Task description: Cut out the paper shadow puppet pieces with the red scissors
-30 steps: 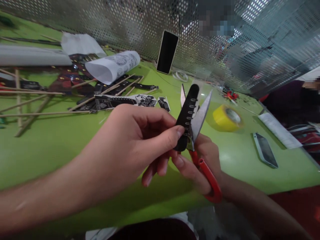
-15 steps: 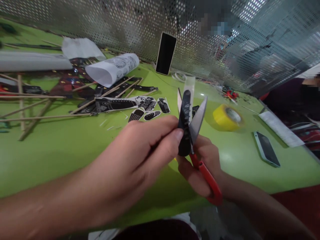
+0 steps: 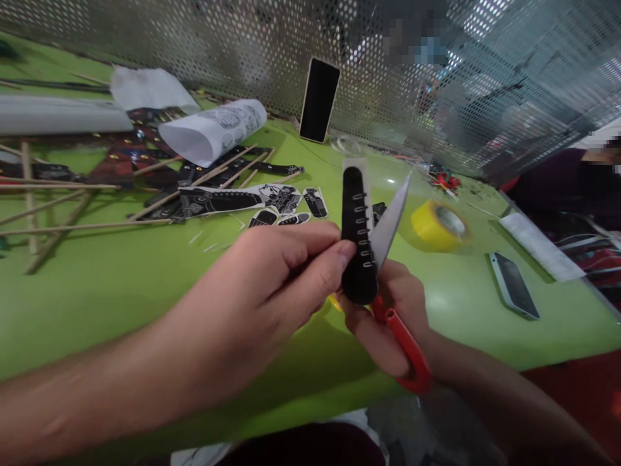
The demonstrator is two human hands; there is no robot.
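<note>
The left hand (image 3: 272,272) has its fingers clamped, thumb on the face, on the lower left side of a black strip (image 3: 356,213) with a pale margin. The strip is held up, nearly upright, above the worktop (image 3: 460,317), inward from its near edge. The right hand (image 3: 402,301) has its fingers wrapped about the red handles of the scissors (image 3: 391,226), whose one clearly visible blade slants up beside the strip's right side; the other blade appears hidden behind it.

The work looks like trimming the margin. To do it well, I would keep the pinch low and clear of the blades, turn the strip into the scissors instead of twisting the wrist, and take the curved end in short snips, leaving the printed loops whole.

Farther out, printed cut-outs (image 3: 228,200) lie beyond the left hand, in the middle of the worktop. A yellow tape roll (image 3: 439,225) stands toward the right edge, with a flat phone (image 3: 514,285) nearer that edge. A second phone (image 3: 320,100) leans near the far edge.

Against half a second ago, the strip has been turned flat toward the viewer and stands straighter; then, blades showed on both its sides. The cut-outs and tape roll lie as they did.
</note>
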